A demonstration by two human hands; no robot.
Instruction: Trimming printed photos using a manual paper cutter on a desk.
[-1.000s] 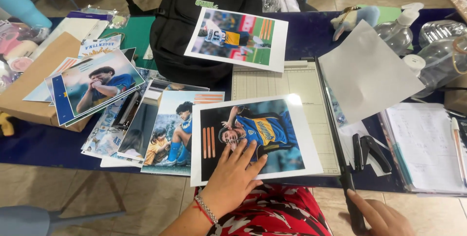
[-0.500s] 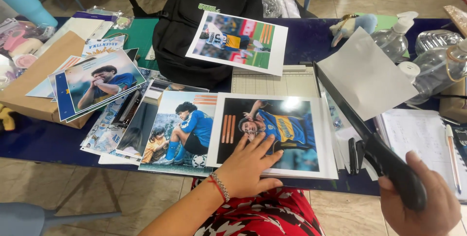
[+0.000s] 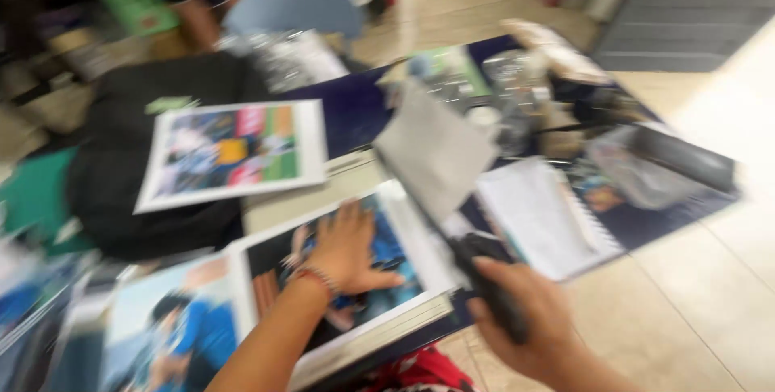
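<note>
The whole view is smeared with motion, so fine detail is lost, but the main things read clearly enough. The person's left hand (image 3: 349,251) lies flat, fingers spread, palm down on a glossy photo print (image 3: 339,279) of a figure in blue, pinning it to the bed of a paper trimmer (image 3: 355,198) at the near edge of the table (image 3: 347,109), which wears a dark blue cloth. A red beaded bracelet (image 3: 316,277) circles that wrist. The right hand (image 3: 525,319) is curled tight around the black handle (image 3: 488,279) of the trimmer's cutting arm, just right of the print; the arm stands raised, and a pale sheet (image 3: 436,154) slants up beside it. A second print (image 3: 234,154), showing players on a green field, lies on top of a black bag (image 3: 145,198) further back. Another picture (image 3: 169,327) of someone in blue sits just left of the pinned print, its edge tucked close against it. To the right of the trimmer lies a spiral notebook (image 3: 537,214), and beyond it some clear plastic items too blurred to tell apart. A blue chair back (image 3: 295,8) stands behind the table.
</note>
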